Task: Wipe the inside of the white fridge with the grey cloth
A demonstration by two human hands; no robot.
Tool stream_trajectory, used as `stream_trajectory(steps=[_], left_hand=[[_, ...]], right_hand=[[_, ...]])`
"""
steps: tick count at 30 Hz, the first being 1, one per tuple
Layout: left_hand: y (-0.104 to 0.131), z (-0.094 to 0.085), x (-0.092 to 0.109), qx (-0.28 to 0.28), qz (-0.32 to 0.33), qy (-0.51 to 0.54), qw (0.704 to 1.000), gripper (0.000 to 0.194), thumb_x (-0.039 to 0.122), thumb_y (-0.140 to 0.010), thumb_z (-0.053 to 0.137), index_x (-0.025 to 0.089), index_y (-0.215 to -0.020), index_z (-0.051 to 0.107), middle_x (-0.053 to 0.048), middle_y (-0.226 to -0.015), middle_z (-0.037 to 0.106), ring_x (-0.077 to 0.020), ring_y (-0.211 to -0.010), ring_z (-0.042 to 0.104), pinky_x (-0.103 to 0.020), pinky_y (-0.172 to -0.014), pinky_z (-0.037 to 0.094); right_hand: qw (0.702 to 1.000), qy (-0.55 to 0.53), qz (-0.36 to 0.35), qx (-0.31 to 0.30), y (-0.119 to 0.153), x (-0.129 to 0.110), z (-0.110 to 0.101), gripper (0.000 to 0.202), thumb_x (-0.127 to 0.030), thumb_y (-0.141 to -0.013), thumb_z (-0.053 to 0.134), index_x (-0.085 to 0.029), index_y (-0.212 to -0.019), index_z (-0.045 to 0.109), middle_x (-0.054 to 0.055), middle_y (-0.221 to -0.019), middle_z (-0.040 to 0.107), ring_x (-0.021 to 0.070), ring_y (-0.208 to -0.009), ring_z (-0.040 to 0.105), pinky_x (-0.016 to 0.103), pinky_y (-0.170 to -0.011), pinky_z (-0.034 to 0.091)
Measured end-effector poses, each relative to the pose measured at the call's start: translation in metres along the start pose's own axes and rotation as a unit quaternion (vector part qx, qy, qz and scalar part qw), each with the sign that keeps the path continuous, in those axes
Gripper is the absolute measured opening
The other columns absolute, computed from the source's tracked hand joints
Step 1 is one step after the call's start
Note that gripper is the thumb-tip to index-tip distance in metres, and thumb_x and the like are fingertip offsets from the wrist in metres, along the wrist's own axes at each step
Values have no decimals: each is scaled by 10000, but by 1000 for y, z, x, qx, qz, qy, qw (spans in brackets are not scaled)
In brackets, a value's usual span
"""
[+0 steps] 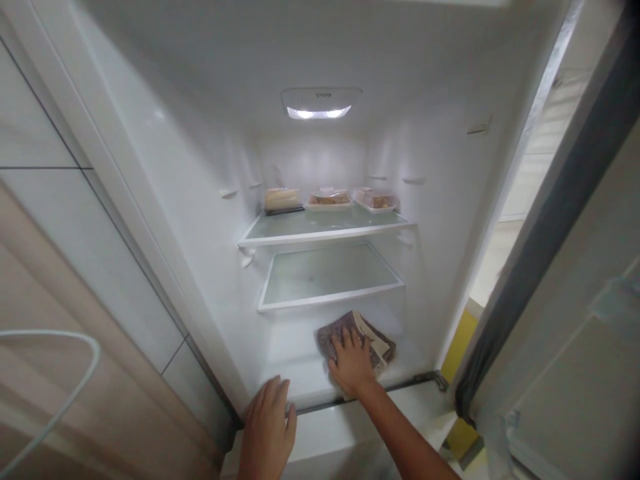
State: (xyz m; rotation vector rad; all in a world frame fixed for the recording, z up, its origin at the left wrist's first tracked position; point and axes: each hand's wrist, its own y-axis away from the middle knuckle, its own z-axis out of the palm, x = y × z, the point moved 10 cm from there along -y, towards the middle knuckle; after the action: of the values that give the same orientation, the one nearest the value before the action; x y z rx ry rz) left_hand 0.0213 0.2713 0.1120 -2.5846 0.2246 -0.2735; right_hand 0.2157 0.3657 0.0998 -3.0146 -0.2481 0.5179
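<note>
I look into an open white fridge. My right hand (351, 361) presses flat on a brown-grey folded cloth (380, 341) lying on the fridge's bottom floor (300, 373). My left hand (267, 427) rests with fingers together on the front ledge of the fridge, holding nothing. Above are two glass shelves, the lower shelf (330, 275) bare and the upper shelf (320, 227) carrying three food containers (329, 199) at the back.
The fridge door (565, 320) stands open at the right, with a dark seal along its edge. A tiled wall and wooden panel (65, 373) lie at the left. The interior light (318, 112) is on at the top. Something yellow (463, 340) shows below the door.
</note>
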Motion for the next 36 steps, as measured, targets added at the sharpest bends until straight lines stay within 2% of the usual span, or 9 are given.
stream_trajectory(steps=[5, 8, 14, 17, 20, 26, 30, 33, 36], left_hand=[[28, -4, 5, 76, 57, -54, 994, 366, 256, -875, 465, 134, -1161, 659, -156, -1199, 720, -268, -1109, 692, -411, -913, 610], [31, -13, -7, 75, 16, -36, 996, 390, 259, -905, 406, 121, -1207, 611, -152, -1204, 720, -230, -1097, 701, -354, -883, 619], [33, -33, -34, 81, -62, 24, 995, 387, 338, -906, 400, 149, -1155, 629, -120, -1145, 747, -224, -1026, 725, -359, -878, 621], [29, -30, -24, 76, -52, 44, 995, 385, 307, -903, 404, 175, -1181, 635, -100, -1149, 749, -218, -1040, 722, -358, -879, 620], [21, -20, -7, 69, -18, 37, 997, 375, 260, -896, 418, 166, -1177, 648, -104, -1159, 746, -214, -1062, 714, -355, -887, 620], [13, -10, 22, 98, 82, -39, 991, 360, 236, -874, 494, 157, -1189, 650, -131, -1207, 724, -272, -1118, 688, -475, -922, 610], [14, -5, 28, 95, 95, -76, 988, 350, 256, -874, 525, 171, -1189, 651, -138, -1228, 711, -288, -1127, 682, -505, -917, 608], [18, -1, 29, 86, 97, -83, 988, 371, 253, -866, 543, 189, -1219, 640, -137, -1275, 688, -298, -1179, 656, -514, -945, 593], [22, 4, 28, 77, 92, -73, 990, 407, 249, -863, 551, 207, -1262, 615, -132, -1317, 667, -299, -1226, 627, -519, -978, 571]], right_hand=[[989, -75, -115, -58, 0, -95, 15, 648, -485, -889, 475, -190, -1465, 442, 154, -1596, 243, 382, -1502, 106, 684, -1179, -15], [978, -96, -159, -91, 2, -144, 30, 676, -475, -909, 437, -122, -1484, 397, 168, -1600, 218, 355, -1507, 107, 638, -1214, 9], [982, -78, -148, -91, -2, -169, 45, 732, -381, -916, 439, 28, -1502, 279, 244, -1595, 119, 335, -1513, 68, 532, -1256, 40], [978, -110, -159, -81, -1, -153, 38, 699, -445, -907, 452, -82, -1498, 363, 186, -1594, 225, 357, -1495, 156, 584, -1239, 47], [983, -122, -121, -58, -6, -113, 26, 649, -494, -885, 475, -195, -1460, 450, 117, -1583, 303, 366, -1475, 213, 604, -1223, 73], [999, -14, 35, 11, -17, 21, -3, 599, -446, -899, 416, -213, -1447, 477, 80, -1566, 351, 351, -1446, 267, 584, -1200, 131], [987, 61, 136, 52, -20, 100, -23, 597, -440, -916, 399, -188, -1453, 467, 80, -1554, 371, 323, -1434, 286, 522, -1201, 151], [983, 63, 155, 72, -27, 114, -28, 592, -422, -941, 354, -152, -1459, 448, 106, -1551, 369, 311, -1439, 273, 497, -1197, 170], [990, 51, 129, 38, -44, 95, -16, 583, -390, -950, 324, -164, -1478, 428, 107, -1570, 334, 331, -1454, 250, 529, -1191, 168]])
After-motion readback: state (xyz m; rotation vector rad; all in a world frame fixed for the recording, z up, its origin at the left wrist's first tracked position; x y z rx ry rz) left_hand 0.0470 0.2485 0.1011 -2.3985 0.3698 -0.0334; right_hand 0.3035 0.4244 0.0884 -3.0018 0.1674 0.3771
